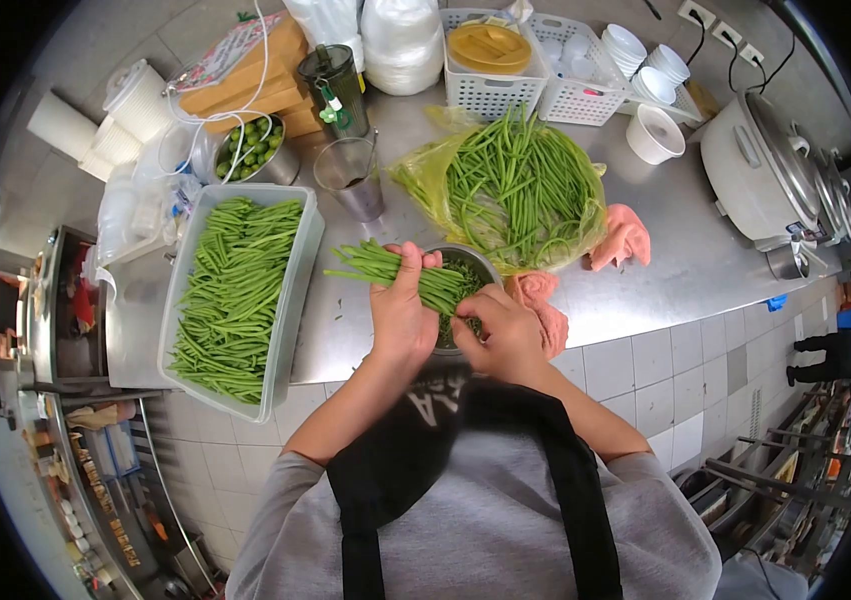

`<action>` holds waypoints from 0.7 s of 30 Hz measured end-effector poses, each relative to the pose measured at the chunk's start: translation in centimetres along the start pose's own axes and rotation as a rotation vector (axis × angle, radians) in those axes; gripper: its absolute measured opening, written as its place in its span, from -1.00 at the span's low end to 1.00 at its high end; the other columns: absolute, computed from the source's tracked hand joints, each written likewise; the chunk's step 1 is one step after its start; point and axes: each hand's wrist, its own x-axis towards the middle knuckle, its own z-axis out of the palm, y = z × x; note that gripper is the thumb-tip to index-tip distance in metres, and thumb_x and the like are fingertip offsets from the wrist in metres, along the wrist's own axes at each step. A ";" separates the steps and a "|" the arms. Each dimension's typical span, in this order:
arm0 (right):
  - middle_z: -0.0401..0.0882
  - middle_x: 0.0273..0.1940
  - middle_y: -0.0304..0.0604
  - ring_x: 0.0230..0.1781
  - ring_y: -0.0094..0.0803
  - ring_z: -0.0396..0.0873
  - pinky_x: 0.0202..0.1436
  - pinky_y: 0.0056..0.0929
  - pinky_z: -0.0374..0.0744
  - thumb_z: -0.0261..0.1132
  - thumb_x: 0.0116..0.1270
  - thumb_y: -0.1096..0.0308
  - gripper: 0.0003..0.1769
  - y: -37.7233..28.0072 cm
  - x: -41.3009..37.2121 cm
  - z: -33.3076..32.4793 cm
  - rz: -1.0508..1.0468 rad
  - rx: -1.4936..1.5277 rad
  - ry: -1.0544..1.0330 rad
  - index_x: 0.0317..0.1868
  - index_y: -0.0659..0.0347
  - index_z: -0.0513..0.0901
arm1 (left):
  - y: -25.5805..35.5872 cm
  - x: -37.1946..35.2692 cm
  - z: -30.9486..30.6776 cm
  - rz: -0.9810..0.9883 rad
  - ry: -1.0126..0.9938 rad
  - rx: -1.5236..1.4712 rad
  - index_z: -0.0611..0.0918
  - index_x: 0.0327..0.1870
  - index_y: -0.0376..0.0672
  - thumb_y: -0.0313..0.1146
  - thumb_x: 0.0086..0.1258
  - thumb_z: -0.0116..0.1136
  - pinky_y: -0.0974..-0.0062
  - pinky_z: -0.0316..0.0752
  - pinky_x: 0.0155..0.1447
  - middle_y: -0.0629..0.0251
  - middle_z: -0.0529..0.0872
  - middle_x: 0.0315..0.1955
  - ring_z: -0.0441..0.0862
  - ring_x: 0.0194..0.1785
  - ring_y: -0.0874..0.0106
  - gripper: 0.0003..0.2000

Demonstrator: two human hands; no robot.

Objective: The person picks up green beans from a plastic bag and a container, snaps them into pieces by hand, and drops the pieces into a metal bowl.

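My left hand [405, 312] is closed round a bunch of green beans [373, 262], thumb on top, above the steel counter. At the bunch's right end my right hand [501, 332] pinches the bean ends, its fingertips partly hidden. Just beneath both hands stands a round metal bowl [486, 259] with small green bits inside. A clear plastic container [297, 300] to the left is filled with lined-up green beans [230, 290]. Beyond the bowl, an open yellow plastic bag [423, 172] holds a large heap of loose beans [520, 170].
Pink cloths [623, 237] lie by the bag and bowl. A clear pitcher [353, 180], a bowl of green limes [255, 150] and white baskets [580, 95] stand behind. A large cooker [755, 165] is at right. Another person [833, 352] stands far right.
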 end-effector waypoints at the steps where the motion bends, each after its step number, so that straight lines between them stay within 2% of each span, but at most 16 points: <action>1: 0.49 -0.40 -0.15 -0.56 -0.28 0.50 -0.54 -0.38 0.45 0.32 0.02 0.47 -0.85 -0.1 0.0 0.2 -0.058 -0.064 0.028 -0.35 0.20 0.57 | 0.0 0.0 0.0 0.004 0.004 -0.001 0.43 -0.26 -0.08 -0.39 0.33 0.17 0.41 0.46 0.10 0.40 0.51 -0.40 0.50 -0.28 0.50 -0.86; 3: 0.49 -0.40 -0.16 -0.54 -0.23 0.51 -0.52 -0.34 0.47 0.31 -0.01 0.48 -0.85 -0.2 0.0 0.4 -0.175 -0.193 0.084 -0.37 0.17 0.57 | -0.3 0.0 0.0 -0.017 0.025 0.018 0.43 -0.24 -0.09 -0.36 0.34 0.16 0.41 0.49 0.03 0.38 0.52 -0.39 0.51 -0.28 0.48 -0.86; 6: 0.48 -0.43 -0.19 -0.52 -0.24 0.53 -0.50 -0.32 0.47 0.30 -0.05 0.49 -0.84 0.4 -0.4 0.9 -0.200 -0.333 0.044 -0.39 0.13 0.56 | -0.8 -0.1 -0.5 -0.013 0.108 0.094 0.42 -0.20 -0.12 -0.30 0.36 0.15 0.40 0.51 -0.14 0.29 0.57 -0.36 0.54 -0.26 0.42 -0.82; 7: 0.48 -0.43 -0.19 -0.51 -0.23 0.52 -0.50 -0.33 0.46 0.29 -0.07 0.49 -0.83 0.4 -0.2 0.9 -0.209 -0.308 0.070 -0.39 0.13 0.56 | -0.8 -0.3 -0.4 -0.048 0.120 0.123 0.44 -0.22 -0.11 -0.33 0.35 0.15 0.35 0.49 -0.05 0.32 0.55 -0.39 0.54 -0.22 0.41 -0.85; 8: 0.48 -0.44 -0.19 -0.51 -0.23 0.51 -0.50 -0.33 0.45 0.29 -0.09 0.50 -0.82 0.7 -0.1 0.8 -0.235 -0.269 0.090 -0.40 0.14 0.56 | -1.3 -0.2 -0.6 -0.059 0.134 0.136 0.44 -0.20 -0.11 -0.36 0.35 0.16 0.36 0.49 -0.06 0.31 0.55 -0.38 0.54 -0.23 0.41 -0.85; 9: 0.47 -0.48 -0.19 -0.55 -0.24 0.46 -0.51 -0.40 0.42 0.27 -0.09 0.51 -0.83 1.0 -0.1 0.8 -0.200 -0.206 0.073 -0.40 0.17 0.55 | -2.3 0.3 -1.7 0.010 0.120 0.228 0.44 -0.20 -0.12 -0.36 0.33 0.18 0.37 0.50 -0.11 0.30 0.56 -0.37 0.55 -0.24 0.41 -0.83; 11: 0.45 -0.52 -0.19 -0.61 -0.44 0.38 -0.55 -0.52 0.35 0.21 0.07 0.57 -0.89 3.2 -0.6 1.6 -0.107 0.083 0.123 -0.35 0.21 0.56 | -2.1 0.1 -1.2 -0.032 0.105 0.110 0.42 -0.18 -0.11 -0.35 0.34 0.18 0.40 0.49 -0.16 0.34 0.54 -0.39 0.53 -0.27 0.44 -0.82; 12: 0.46 -0.51 -0.20 -0.65 -0.48 0.37 -0.62 -0.54 0.34 0.16 0.16 0.57 -0.90 3.8 -1.3 1.6 0.547 0.579 0.019 -0.31 0.23 0.55 | -1.5 0.0 -1.0 -0.072 0.092 0.005 0.42 -0.19 -0.10 -0.34 0.35 0.17 0.45 0.49 -0.16 0.37 0.51 -0.40 0.51 -0.27 0.46 -0.83; 14: 0.48 -0.51 -0.21 -0.69 -0.51 0.36 -0.68 -0.58 0.31 0.11 0.23 0.53 -0.94 4.6 0.1 1.2 0.803 0.995 -0.009 -0.31 0.26 0.53 | -1.4 0.5 -1.5 -0.088 0.078 -0.068 0.43 -0.21 -0.09 -0.34 0.36 0.15 0.45 0.51 -0.12 0.40 0.49 -0.38 0.48 -0.30 0.50 -0.86; 16: 0.49 -0.50 -0.23 -0.70 -0.55 0.33 -0.66 -0.59 0.31 0.13 0.24 0.50 -0.95 4.4 0.6 1.2 0.838 0.965 -0.042 -0.32 0.24 0.53 | 0.1 0.0 -1.4 -0.085 0.059 -0.097 0.43 -0.21 -0.09 -0.33 0.36 0.15 0.42 0.52 -0.08 0.40 0.49 -0.37 0.50 -0.30 0.50 -0.85; 19: 0.49 -0.50 -0.26 -0.66 -0.60 0.35 -0.60 -0.61 0.33 0.15 0.24 0.50 -0.97 4.7 0.8 1.8 0.657 0.649 -0.221 -0.31 0.24 0.53 | 2.6 -0.1 -2.3 -0.073 0.056 -0.114 0.43 -0.22 -0.09 -0.32 0.35 0.16 0.38 0.54 -0.06 0.38 0.51 -0.35 0.54 -0.27 0.47 -0.84; 21: 0.48 -0.50 -0.29 -0.60 -0.64 0.37 -0.53 -0.65 0.35 0.17 0.24 0.52 -0.97 4.3 0.9 2.4 0.558 0.478 -0.196 -0.31 0.24 0.53 | 5.3 -0.5 -2.8 0.029 0.019 -0.106 0.42 -0.22 -0.09 -0.31 0.34 0.17 0.35 0.55 -0.07 0.35 0.53 -0.34 0.57 -0.26 0.45 -0.83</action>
